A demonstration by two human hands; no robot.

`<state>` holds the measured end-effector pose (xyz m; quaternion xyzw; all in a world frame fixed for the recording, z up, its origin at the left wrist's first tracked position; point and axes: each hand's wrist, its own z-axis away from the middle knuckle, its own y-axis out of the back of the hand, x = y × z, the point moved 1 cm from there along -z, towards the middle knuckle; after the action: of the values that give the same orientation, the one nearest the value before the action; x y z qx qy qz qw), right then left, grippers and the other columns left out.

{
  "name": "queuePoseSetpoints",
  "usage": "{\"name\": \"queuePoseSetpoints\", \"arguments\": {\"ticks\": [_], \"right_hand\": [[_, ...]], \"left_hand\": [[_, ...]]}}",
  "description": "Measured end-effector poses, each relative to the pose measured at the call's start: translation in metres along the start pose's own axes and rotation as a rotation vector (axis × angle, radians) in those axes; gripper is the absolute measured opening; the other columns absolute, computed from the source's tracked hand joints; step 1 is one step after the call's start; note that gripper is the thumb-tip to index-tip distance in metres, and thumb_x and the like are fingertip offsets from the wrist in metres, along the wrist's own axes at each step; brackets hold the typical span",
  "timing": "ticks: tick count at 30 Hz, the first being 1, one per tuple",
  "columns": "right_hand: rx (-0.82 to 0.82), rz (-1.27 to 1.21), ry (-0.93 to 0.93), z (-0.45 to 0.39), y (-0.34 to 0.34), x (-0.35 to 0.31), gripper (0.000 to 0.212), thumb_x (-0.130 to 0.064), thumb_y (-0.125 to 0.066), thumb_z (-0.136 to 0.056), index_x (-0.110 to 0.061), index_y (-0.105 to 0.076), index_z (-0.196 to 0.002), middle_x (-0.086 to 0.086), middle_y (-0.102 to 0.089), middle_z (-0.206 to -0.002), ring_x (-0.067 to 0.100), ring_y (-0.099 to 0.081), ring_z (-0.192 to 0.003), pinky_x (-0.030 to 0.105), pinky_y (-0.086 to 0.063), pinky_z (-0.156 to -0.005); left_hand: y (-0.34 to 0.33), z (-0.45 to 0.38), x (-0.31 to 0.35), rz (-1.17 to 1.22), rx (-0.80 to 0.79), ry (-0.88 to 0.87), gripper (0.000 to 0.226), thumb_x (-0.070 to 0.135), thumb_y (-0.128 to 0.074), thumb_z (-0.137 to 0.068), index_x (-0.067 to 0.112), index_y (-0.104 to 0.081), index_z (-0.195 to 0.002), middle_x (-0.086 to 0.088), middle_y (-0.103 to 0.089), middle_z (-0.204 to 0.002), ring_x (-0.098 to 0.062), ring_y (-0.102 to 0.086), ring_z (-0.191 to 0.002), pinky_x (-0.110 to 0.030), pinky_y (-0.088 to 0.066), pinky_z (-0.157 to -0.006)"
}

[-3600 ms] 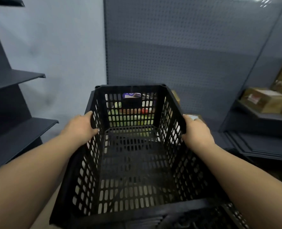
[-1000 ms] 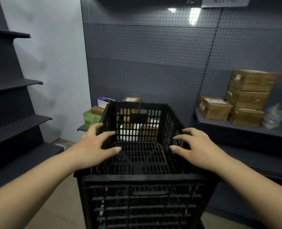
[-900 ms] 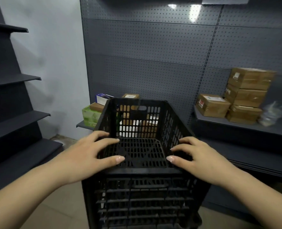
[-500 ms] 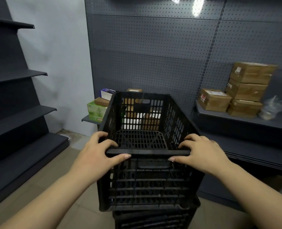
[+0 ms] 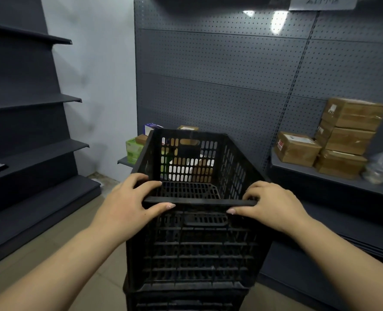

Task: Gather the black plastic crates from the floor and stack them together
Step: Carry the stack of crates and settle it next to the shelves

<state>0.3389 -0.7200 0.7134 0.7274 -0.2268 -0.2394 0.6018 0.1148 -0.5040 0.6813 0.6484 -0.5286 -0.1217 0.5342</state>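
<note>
The top crate (image 5: 197, 221) sits on the floor-standing stack, nested onto a lower crate (image 5: 181, 301) whose rim shows just beneath it at the bottom of the view, near the foot of the pegboard shelving (image 5: 320, 185). Its long axis runs straight away from the person, so the near short wall faces them and its rim lies directly under both hands. The left hand (image 5: 127, 207) rests on the near left corner of that rim, the right hand (image 5: 273, 205) on the near right corner; each grip is loosely curled over the edge, fingers draped on top and thumbs against the outer wall, not clenched tight. Both forearms reach forward and slightly down, evenly spread, neither hand nearer than the other. The crate looks squarely seated, so the likely next step is pressing it home or letting go.
</note>
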Motion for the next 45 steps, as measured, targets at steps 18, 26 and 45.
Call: {"name": "queuePoseSetpoints", "arguments": {"ticks": [18, 26, 45], "right_hand": [[0.049, 0.080, 0.015, 0.021, -0.019, -0.019, 0.072, -0.091, -0.022, -0.066, -0.031, -0.060, -0.073, -0.011, -0.057, -0.066, 0.015, -0.062, -0.083, 0.042, -0.037, -0.091], [0.062, -0.011, 0.038, 0.027, -0.023, -0.033, 0.062, -0.082, -0.031, -0.077, -0.040, -0.059, -0.114, -0.017, -0.060, -0.117, 0.010, -0.050, -0.118, 0.052, -0.014, -0.114], [0.241, -0.075, -0.095, 0.028, -0.047, -0.087, 0.082, -0.093, -0.003, -0.062, -0.058, -0.055, -0.115, -0.028, -0.042, -0.136, 0.006, -0.022, -0.134, 0.055, -0.001, -0.111]], "left_hand": [[0.007, 0.010, -0.019, -0.050, -0.203, 0.063, 0.067, 0.092, -0.032, -0.060, 0.066, -0.043, -0.121, 0.021, -0.027, -0.145, -0.011, -0.036, -0.132, -0.030, -0.037, -0.099], [0.004, -0.001, 0.029, -0.344, -0.301, -0.215, 0.073, 0.084, -0.024, -0.073, 0.057, -0.022, -0.140, 0.016, -0.040, -0.141, -0.010, -0.037, -0.129, -0.029, -0.039, -0.094], [0.013, -0.013, -0.032, 0.002, -0.311, -0.121, 0.091, 0.091, -0.009, -0.064, 0.042, -0.057, -0.124, 0.017, -0.059, -0.115, -0.004, -0.036, -0.120, -0.028, -0.035, -0.099]]}}
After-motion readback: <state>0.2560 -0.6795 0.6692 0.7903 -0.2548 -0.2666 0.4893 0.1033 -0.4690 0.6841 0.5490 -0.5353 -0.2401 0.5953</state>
